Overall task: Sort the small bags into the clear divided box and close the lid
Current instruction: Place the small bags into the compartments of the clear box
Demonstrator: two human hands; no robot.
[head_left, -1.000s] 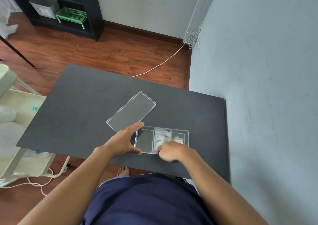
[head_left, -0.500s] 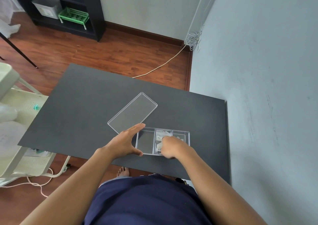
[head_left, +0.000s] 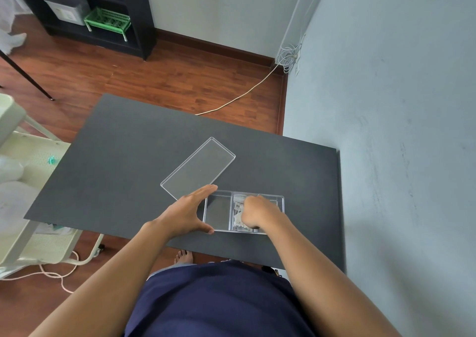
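View from my head, looking down at the dark table (head_left: 123, 161). The clear divided box (head_left: 217, 214) sits near the table's front edge, right of centre, its long side running along that edge and its three compartments side by side. The left compartment shows only the table through its floor. The middle compartment holds small bags (head_left: 239, 211) with pale contents, one bearing a printed label. The right compartment is largely hidden by my hand, so I cannot tell what it holds.

My left hand (head_left: 186, 214) is spread open, palm turned toward the box: the fingers (head_left: 206, 190) reach along the far left corner of the box and the thumb (head_left: 203, 229) lies at its near left corner, so the hand brackets the box's left end (whether it presses the wall or merely rests beside it cannot be read). The forearm comes in from the lower left, the wrist nearly straight.

My right hand (head_left: 258, 211) is over the middle and right compartments, knuckles up, fingers curled downward into the box. The fingertips are out of sight beneath the hand, so I cannot tell whether they pinch a bag or simply touch one. The right forearm crosses the table's front edge from the lower right.

The clear lid (head_left: 198, 168) lies flat on the table beyond the box, turned diagonally, its near corner just behind my left fingers.
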